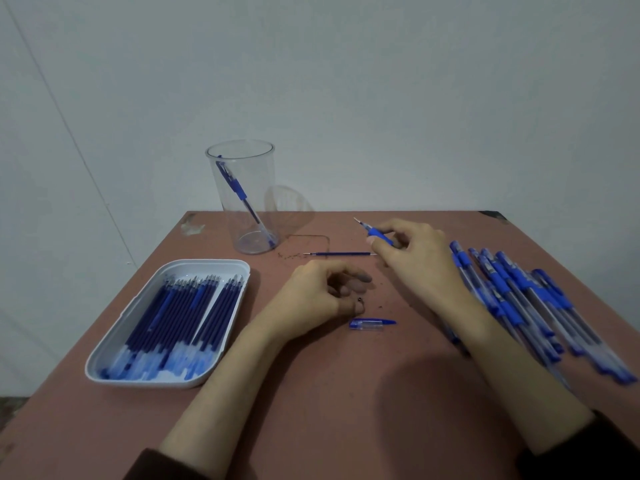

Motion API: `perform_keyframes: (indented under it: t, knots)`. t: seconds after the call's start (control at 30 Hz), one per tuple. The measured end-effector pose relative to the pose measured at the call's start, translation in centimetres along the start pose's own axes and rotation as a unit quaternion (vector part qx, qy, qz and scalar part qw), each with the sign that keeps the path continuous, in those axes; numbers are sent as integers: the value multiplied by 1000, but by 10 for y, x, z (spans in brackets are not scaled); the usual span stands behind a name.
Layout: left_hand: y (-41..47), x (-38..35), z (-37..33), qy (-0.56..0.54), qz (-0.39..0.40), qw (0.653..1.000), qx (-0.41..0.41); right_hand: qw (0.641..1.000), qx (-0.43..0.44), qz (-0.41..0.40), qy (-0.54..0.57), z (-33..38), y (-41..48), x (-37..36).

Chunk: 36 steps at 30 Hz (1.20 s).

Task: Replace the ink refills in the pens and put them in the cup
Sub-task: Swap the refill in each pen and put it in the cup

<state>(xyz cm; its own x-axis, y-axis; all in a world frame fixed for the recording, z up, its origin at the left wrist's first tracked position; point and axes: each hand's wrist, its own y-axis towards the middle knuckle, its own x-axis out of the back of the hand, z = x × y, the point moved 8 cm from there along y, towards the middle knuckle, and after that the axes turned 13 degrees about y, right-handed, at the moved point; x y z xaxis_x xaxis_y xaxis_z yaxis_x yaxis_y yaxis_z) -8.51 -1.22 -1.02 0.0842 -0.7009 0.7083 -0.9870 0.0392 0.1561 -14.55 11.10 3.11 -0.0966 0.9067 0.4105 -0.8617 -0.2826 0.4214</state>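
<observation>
My right hand [415, 261] grips a pen [375, 232] by its blue grip section, metal tip pointing up and to the left above the table. A loose dark blue refill [337, 253] lies flat just left of that hand's fingers. My left hand [317, 294] rests on the table with its fingers curled. A tiny dark thing [360, 300] shows at its fingertips, and I cannot tell whether it is held. A clear pen cap with a blue clip [372, 323] lies in front of the left hand. The clear cup [258, 168] stands at the back with one blue pen [239, 190] leaning inside.
A white tray [114, 336] at the front left holds several blue refills [180, 313]. A pile of several blue pens [526, 303] lies to the right, under and beyond my right forearm. The brown table [311, 393] ends at a pale wall behind.
</observation>
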Motion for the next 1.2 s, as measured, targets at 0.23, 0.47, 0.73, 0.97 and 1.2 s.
perform_keyframes:
  t: [0.23, 0.47, 0.73, 0.97, 1.2]
  knots:
    - [-2, 27, 12, -270, -142, 949, 82, 997, 25, 62, 35, 10, -7, -16]
    - [-3, 23, 23, -404, -131, 895, 136, 992, 45, 109, 42, 20, -14, -23]
    - [-2, 31, 30, -529, -177, 820, 129, 994, 39, 101, 4, 14, -13, -23]
    - [-5, 40, 36, -504, -224, 824, 128, 993, 42, 113, 19, 12, -12, -23]
    - [-12, 58, 50, -561, -315, 756, 121, 995, 30, 93, 0, 4, -6, -16]
